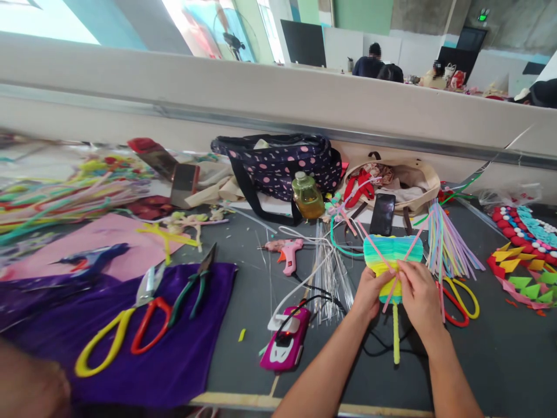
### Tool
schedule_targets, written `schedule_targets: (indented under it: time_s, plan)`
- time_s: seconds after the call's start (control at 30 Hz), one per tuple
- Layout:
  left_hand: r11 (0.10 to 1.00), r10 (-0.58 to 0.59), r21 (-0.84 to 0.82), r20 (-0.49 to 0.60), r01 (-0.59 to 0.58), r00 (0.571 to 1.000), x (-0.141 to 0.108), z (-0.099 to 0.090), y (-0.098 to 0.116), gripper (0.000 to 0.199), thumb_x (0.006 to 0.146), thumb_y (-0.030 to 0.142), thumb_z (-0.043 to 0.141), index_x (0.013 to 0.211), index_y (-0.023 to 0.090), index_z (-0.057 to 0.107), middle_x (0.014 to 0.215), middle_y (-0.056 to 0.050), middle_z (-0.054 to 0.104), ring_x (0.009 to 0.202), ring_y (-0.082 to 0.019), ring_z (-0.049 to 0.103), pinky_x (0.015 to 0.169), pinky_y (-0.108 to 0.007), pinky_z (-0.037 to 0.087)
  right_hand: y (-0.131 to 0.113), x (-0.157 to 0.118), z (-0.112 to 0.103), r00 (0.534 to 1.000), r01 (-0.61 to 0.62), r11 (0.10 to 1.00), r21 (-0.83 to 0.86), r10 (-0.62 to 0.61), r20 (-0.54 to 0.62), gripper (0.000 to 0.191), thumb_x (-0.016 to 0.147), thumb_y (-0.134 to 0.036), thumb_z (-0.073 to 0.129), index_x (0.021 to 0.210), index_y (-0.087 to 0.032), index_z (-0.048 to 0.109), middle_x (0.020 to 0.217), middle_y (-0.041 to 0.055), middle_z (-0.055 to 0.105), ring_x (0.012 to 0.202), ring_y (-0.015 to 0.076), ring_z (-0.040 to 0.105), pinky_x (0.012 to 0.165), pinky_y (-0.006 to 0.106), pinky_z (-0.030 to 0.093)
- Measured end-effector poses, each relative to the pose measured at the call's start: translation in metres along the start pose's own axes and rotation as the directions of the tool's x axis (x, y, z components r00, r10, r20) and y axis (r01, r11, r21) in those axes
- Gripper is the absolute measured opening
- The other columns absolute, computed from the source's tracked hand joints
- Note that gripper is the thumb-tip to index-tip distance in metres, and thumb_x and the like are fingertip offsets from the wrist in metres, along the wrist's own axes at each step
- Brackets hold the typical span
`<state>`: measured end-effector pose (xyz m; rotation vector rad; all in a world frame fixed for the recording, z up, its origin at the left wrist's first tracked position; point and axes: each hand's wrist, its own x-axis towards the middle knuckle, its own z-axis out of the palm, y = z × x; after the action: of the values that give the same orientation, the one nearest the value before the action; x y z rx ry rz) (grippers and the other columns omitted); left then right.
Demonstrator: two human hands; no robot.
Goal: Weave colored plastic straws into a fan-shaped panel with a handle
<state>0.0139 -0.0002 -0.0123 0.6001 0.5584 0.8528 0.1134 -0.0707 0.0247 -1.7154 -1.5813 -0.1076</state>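
Observation:
Both hands are together at the right of the head view, over a fan-shaped piece striped teal, green and yellow, with a yellow-green stem pointing down. My left hand grips its left side, thumb near the middle. My right hand pinches near the centre, where two pink strips cross over the piece. The fingertips of both hands almost meet there and partly hide the crossing. Just behind the piece lies a black phone.
A pink glue gun, clear sticks and a magenta power strip with cables lie left of the hands. Scissors and pliers rest on purple cloth. A bottle stands by a bag. Another person's blurred arm enters lower left.

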Motion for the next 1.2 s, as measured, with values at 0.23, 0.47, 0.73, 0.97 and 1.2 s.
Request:
schedule_targets:
  time_s: [0.23,0.47,0.73,0.97,1.2]
  plan:
    - [1.000,-0.010,-0.017,-0.002,0.009,1.000,0.000,0.001,0.002,0.042,0.063,0.025,0.083,0.099,0.010,0.069,0.091,-0.013,0.075,0.075,-0.026,0.071,0.071,-0.036,0.056,0.016,-0.012,-0.019,0.997,-0.043,0.998,-0.051,0.046,0.061,0.015,0.094,-0.030,0.055,0.090,-0.021,0.067,0.084,0.0044,0.067,0.082,0.0201,0.061,0.078,0.033,0.046]
    - [0.999,0.021,-0.031,-0.028,-0.022,0.999,-0.001,0.003,0.004,0.040,0.064,0.025,0.082,0.098,0.009,0.069,0.091,-0.013,0.075,0.076,-0.025,0.071,0.071,-0.034,0.056,0.018,-0.019,-0.014,0.989,-0.069,0.997,-0.018,0.071,0.127,0.016,0.094,-0.026,0.051,0.092,-0.022,0.067,0.084,0.0045,0.066,0.083,0.0208,0.060,0.078,0.032,0.045]
    - [0.998,0.034,-0.044,-0.056,-0.036,0.998,0.000,0.002,0.003,0.038,0.065,0.024,0.081,0.098,0.010,0.069,0.094,-0.013,0.075,0.076,-0.025,0.071,0.070,-0.035,0.057,0.020,-0.022,-0.013,0.939,-0.315,0.916,0.248,0.262,0.224,0.022,0.091,-0.039,0.054,0.086,-0.021,0.066,0.083,0.0043,0.066,0.074,0.0193,0.060,0.066,0.029,0.046]
    - [0.996,0.034,-0.082,-0.111,-0.043,0.993,0.001,0.001,0.001,0.039,0.061,0.022,0.082,0.095,0.011,0.068,0.092,-0.012,0.075,0.078,-0.026,0.071,0.070,-0.034,0.056,0.024,-0.025,-0.005,0.835,-0.549,0.709,0.442,0.455,0.309,0.028,0.081,-0.046,0.065,0.088,-0.019,0.064,0.080,0.0049,0.065,0.073,0.0194,0.060,0.063,0.027,0.048]
    - [0.995,0.056,-0.080,-0.107,-0.065,0.993,0.000,0.001,0.001,0.039,0.062,0.024,0.082,0.095,0.011,0.068,0.091,-0.012,0.075,0.076,-0.025,0.071,0.069,-0.033,0.056,0.022,-0.026,0.004,0.696,-0.710,0.376,0.596,0.503,0.512,0.039,0.071,-0.049,0.075,0.092,-0.018,0.063,0.070,0.0005,0.060,0.057,0.0127,0.053,0.043,0.019,0.036]
